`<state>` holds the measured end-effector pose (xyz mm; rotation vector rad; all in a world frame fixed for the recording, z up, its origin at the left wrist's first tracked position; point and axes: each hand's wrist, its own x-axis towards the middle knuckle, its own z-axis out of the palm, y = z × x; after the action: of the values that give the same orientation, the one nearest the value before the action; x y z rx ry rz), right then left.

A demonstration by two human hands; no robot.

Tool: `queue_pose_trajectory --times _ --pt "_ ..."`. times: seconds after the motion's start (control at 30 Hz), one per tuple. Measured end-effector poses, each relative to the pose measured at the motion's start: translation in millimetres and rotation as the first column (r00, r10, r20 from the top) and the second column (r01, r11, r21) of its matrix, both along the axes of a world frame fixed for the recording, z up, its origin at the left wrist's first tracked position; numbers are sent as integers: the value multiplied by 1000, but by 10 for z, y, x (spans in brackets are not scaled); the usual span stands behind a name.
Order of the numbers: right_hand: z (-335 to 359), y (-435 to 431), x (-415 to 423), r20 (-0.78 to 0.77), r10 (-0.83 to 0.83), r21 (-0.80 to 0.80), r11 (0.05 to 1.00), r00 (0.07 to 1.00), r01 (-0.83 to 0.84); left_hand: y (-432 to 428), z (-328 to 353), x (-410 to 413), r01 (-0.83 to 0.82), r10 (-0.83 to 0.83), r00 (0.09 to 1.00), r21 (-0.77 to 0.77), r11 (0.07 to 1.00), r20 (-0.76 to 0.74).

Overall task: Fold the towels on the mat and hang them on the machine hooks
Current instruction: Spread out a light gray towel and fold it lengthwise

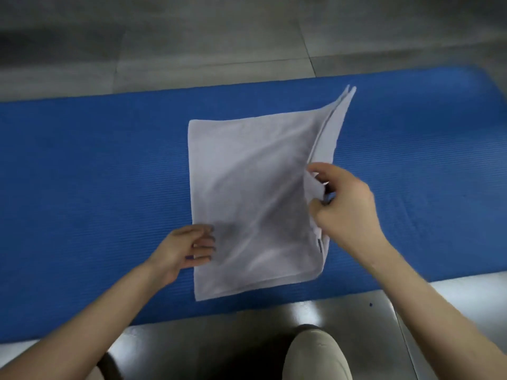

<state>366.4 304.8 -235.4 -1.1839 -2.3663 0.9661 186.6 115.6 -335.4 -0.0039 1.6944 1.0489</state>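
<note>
White towel (252, 193) lies folded on the blue mat (96, 165). The right hand (343, 204) pinches its right edge, lifting the layers off the mat. The left hand (186, 248), fingers relaxed, rests on the near-left corner.

Looks like a gym to me: a blue exercise mat (82, 165) spread over grey floor tiles (197, 48).

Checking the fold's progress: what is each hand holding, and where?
Right hand pinches the folded white cloth towel by its right edge; left hand only touches its left edge, gripping nothing.
</note>
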Motion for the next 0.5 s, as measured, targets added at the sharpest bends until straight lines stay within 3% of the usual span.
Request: queue_pose_trajectory --times 0.13,0.23,0.3,0.33,0.4,0.5 --pt "-280 -612 -319 49 367 163 914 929 -370 -58 16 -40 -120 124 990 -61 991 69" --pt "-550 -876 -385 307 596 -45 788 742 -614 -100 -7 -1 -159 166 984 -102 982 69" --pt "-699 -920 -394 441 703 -222 688 558 -691 -120 -22 33 -168 173 984 -122 978 31" --pt "-721 -914 -420 464 726 -275 663 509 -696 -130 -30 48 -166 170 985 -127 978 18" --pt "-740 -831 -519 441 732 -335 671 519 -662 -139 -44 62 -154 155 988 -129 980 1" --pt "-804 -570 -786 410 610 -263 791 678 -553 -119 -51 90 -137 134 991 -126 983 -29"
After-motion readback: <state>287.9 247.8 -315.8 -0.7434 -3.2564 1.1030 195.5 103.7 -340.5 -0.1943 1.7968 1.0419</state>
